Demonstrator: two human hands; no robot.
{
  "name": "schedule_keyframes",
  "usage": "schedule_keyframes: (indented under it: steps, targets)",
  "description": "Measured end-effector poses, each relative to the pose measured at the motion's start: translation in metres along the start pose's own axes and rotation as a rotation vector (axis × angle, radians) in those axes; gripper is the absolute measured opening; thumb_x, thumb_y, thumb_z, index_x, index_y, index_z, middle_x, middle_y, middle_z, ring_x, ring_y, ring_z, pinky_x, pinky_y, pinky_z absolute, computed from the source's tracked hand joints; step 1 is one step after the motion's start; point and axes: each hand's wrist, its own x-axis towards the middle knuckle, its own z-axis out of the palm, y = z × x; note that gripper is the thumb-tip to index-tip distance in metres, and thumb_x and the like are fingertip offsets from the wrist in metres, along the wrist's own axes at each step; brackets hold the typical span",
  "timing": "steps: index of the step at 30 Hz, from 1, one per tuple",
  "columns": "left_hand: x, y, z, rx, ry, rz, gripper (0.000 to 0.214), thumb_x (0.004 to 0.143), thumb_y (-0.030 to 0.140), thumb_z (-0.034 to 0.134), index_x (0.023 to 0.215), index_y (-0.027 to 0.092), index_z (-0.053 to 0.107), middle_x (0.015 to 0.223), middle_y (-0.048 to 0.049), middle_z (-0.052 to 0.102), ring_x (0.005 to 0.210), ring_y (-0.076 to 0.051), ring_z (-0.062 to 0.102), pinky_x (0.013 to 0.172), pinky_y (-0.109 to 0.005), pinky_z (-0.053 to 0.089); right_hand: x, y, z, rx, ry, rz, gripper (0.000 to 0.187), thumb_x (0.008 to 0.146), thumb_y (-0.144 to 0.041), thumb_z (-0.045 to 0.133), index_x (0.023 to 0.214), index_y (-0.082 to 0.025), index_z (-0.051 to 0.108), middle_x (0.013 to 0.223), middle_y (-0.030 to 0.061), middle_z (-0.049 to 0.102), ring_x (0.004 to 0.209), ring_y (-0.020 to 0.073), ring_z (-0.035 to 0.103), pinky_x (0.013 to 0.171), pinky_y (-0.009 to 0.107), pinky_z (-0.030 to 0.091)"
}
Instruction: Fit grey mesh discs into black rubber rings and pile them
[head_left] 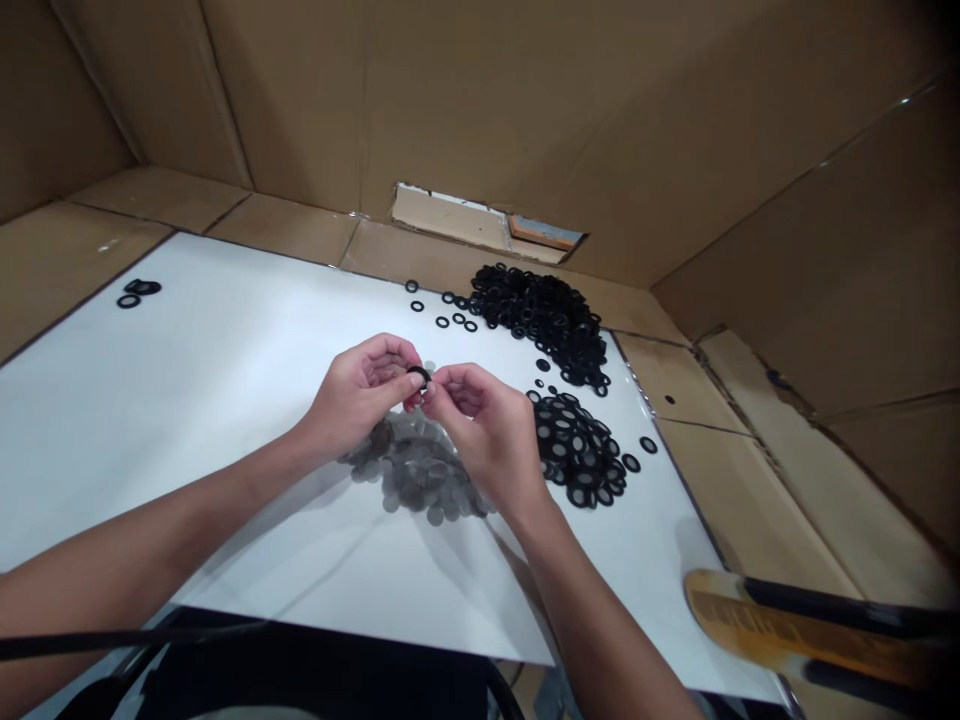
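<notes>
Over the middle of the white board, my left hand (356,395) pinches a small black ring (419,376) between thumb and fingers. The thumb and fingertips of my right hand (484,410) are closed on the ring's right edge; whether they also hold a disc I cannot make out. Below both hands spreads a heap of thin grey discs (427,480). Just right of my right hand lies a pile of black rings with grey discs in their centres (577,450). Farther back is a bigger heap of black rings (536,310), with several loose ones at its left.
A few black rings (129,301) lie at the board's far left. Cardboard walls (480,100) enclose the white board (225,330), with a slot (450,215) in the back one. At the lower right is a yellow-and-black handled tool (780,620). A dark cable (127,642) crosses the lower left.
</notes>
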Motion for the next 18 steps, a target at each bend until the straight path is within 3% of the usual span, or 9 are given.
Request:
schedule_keyframes:
  steps: [5, 9, 18]
  targets:
    - [0.001, -0.005, 0.000, -0.051, 0.057, 0.033, 0.019, 0.082, 0.024, 0.075, 0.091, 0.017, 0.060, 0.077, 0.0015, 0.064, 0.065, -0.010, 0.062, 0.067, -0.025, 0.053, 0.002, -0.001, 0.004, 0.232, 0.006, 0.115, 0.016, 0.084, -0.032, 0.070, 0.084, -0.017, 0.065, 0.075, 0.0028, 0.072, 0.067, 0.0145, 0.065, 0.067, 0.026, 0.053]
    - [0.001, -0.008, 0.001, -0.050, 0.042, 0.018, 0.018, 0.083, 0.024, 0.074, 0.093, 0.017, 0.061, 0.077, 0.0015, 0.063, 0.066, -0.010, 0.062, 0.068, -0.025, 0.053, 0.005, -0.001, 0.005, 0.272, 0.017, 0.138, 0.015, 0.083, -0.031, 0.070, 0.084, -0.017, 0.064, 0.072, 0.0013, 0.070, 0.064, 0.0128, 0.062, 0.065, 0.025, 0.052]
    - [0.003, 0.004, -0.010, 0.069, -0.130, -0.059, 0.020, 0.081, 0.020, 0.075, 0.095, 0.016, 0.061, 0.086, -0.0002, 0.067, 0.075, -0.011, 0.066, 0.071, -0.024, 0.054, 0.009, 0.000, -0.007, 0.264, -0.112, 0.227, 0.017, 0.081, -0.032, 0.071, 0.081, -0.015, 0.067, 0.073, 0.0034, 0.072, 0.066, 0.0138, 0.065, 0.068, 0.027, 0.055]
